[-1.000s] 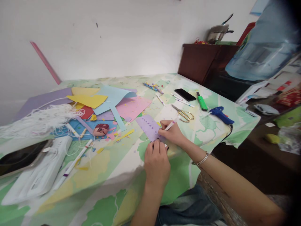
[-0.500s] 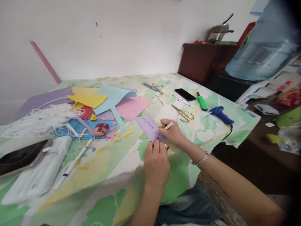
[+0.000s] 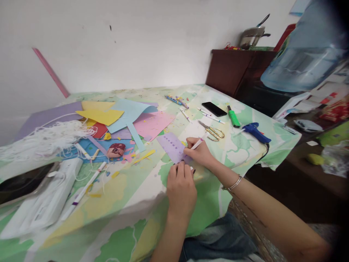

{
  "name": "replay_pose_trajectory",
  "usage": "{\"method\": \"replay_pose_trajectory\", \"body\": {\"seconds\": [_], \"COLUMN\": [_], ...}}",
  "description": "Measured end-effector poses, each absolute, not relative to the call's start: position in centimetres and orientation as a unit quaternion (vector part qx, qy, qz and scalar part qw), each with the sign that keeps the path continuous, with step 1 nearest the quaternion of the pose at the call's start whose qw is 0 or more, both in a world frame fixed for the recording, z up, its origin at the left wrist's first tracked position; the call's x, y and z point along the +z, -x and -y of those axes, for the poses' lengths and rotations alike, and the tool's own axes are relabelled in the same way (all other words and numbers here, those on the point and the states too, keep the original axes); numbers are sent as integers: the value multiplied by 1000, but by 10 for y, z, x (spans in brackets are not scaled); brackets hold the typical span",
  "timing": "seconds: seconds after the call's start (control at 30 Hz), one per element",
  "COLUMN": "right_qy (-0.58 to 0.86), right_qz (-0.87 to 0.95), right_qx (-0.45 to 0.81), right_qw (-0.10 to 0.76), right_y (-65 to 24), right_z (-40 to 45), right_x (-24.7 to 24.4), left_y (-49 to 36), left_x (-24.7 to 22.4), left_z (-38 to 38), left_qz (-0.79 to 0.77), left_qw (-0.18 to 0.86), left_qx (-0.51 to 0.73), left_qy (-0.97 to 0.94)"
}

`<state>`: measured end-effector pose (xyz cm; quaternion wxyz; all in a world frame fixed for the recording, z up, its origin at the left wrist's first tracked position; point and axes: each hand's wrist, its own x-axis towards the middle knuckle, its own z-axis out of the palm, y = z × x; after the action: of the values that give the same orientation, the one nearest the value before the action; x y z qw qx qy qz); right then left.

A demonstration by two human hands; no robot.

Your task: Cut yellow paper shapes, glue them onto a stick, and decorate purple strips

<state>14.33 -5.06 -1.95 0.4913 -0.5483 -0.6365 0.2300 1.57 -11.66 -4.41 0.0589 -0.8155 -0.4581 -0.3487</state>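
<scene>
A small purple sheet of paper (image 3: 170,147) lies on the table, with a row of dark purple marks along its upper left. My right hand (image 3: 200,152) is closed around a white felt-tip pen (image 3: 196,144) with a purple band, its tip end hidden behind my fingers at the paper. Against the paper's near edge rests my left hand (image 3: 182,185), fingers bent and together. A small white end of something shows beside its fingertips; I cannot make out what it is. Gold-handled scissors (image 3: 213,133) lie beyond my right hand.
Coloured paper sheets (image 3: 131,112), white string (image 3: 51,140) and a power strip (image 3: 58,193) occupy the left. A phone (image 3: 214,108), more felt-tip pens (image 3: 211,117), a green utility knife (image 3: 233,117) and a blue glue gun (image 3: 256,133) lie at the right.
The view has shifted very slightly. Both hands stay at the purple paper, and the pen in my right hand has barely moved.
</scene>
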Motion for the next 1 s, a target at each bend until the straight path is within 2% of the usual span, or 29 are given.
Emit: {"method": "replay_pose_trajectory", "body": {"seconds": [1.0], "right_qy": [558], "right_qz": [633], "right_qx": [202], "right_qw": [497], "right_y": [-141], "right_z": [49], "right_x": [-19], "left_y": [-16], "left_x": [-45], "left_z": [116], "left_qz": [457], "left_qw": [58], "left_qx": [-345], "left_qy": [818]}}
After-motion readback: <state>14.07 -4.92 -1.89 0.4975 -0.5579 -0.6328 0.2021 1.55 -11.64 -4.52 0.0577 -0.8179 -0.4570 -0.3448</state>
